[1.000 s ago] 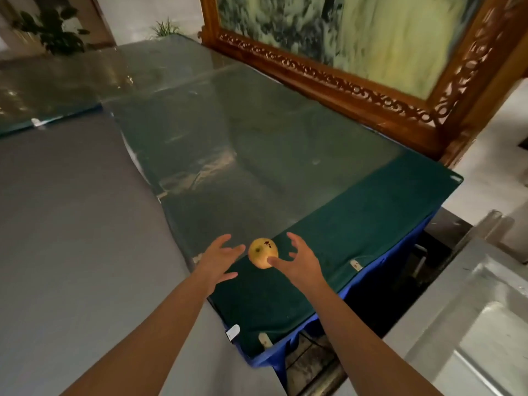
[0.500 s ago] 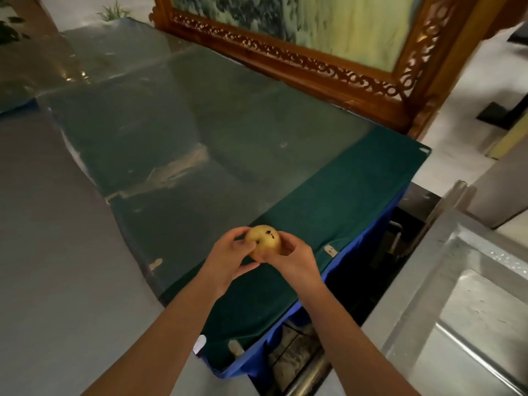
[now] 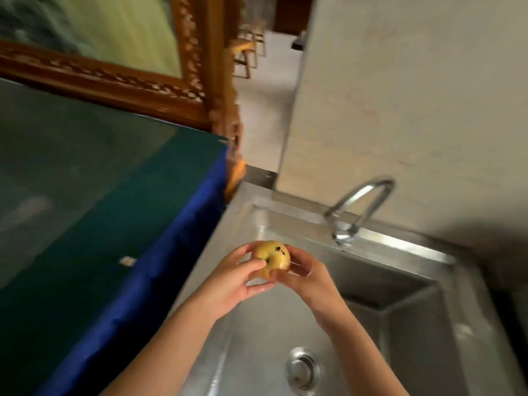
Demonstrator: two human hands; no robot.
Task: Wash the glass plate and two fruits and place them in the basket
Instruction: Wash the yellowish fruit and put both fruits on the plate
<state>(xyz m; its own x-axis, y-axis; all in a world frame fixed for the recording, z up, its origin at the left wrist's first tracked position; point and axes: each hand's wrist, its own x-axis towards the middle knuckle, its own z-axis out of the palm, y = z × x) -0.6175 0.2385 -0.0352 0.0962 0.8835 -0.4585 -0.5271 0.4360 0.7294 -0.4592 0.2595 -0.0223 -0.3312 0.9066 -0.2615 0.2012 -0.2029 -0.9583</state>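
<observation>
1. The fruit [image 3: 272, 260] is a small, round, yellow one with dark spots near its stem dimple. It is held in the air over the sink [image 3: 405, 304], near the basin's left rim and just short of the tap [image 3: 360, 208].
2. It looks firm and light, likely easy for one hand. The smooth skin will probably turn slippery once wet, and a drop onto the steel could bruise it.
3. The left hand [image 3: 235, 284] cups it from the left, thumb across the front. The right hand [image 3: 307, 277] cups the other side. The fingers of both are curled on the fruit.
4. The best hold seems to be around its widest part, palm beneath, so one hand is free for the tap.
5. The drain [image 3: 301, 370] lies below the wrists. No water is seen running.
6. The green tabletop [image 3: 94, 181] stands left of the sink.
</observation>
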